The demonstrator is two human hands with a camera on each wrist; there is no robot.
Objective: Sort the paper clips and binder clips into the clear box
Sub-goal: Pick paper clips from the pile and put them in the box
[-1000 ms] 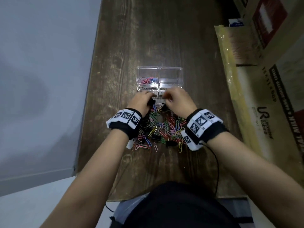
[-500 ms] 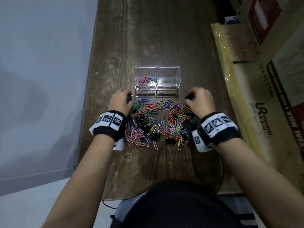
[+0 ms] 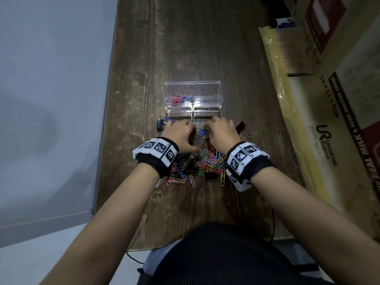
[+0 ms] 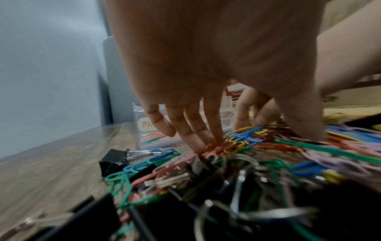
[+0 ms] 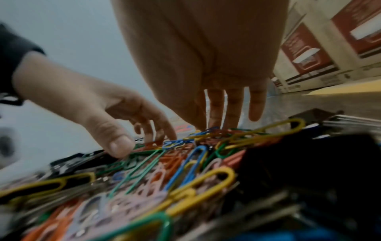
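Note:
A mixed pile of coloured paper clips (image 3: pixel 205 159) and black binder clips lies on the wooden table (image 3: pixel 185 48). Just beyond it stands the clear box (image 3: pixel 218 93) with two labelled compartments; several paper clips (image 3: pixel 178 99) lie in its left one, and the right one looks bare. My left hand (image 3: pixel 178 132) and right hand (image 3: pixel 221 130) rest side by side on the pile's far edge, fingers straight and tips touching the clips (image 4: pixel 237 143). Neither hand holds anything. One binder clip (image 3: pixel 160 124) lies left of the left hand, another (image 3: pixel 241 126) right of the right hand.
Large cardboard boxes (image 3: pixel 333 103) line the table's right side. The table's left edge (image 3: pixel 106 130) drops off beside a grey wall. A thin black cable (image 3: pixel 273 223) hangs near the front edge. Bare wood stretches beyond the clear box.
Half a second ago my hands were spread at the pile's outer far corners; both have come back together at its middle far edge. A binder clip now lies apart on each side.

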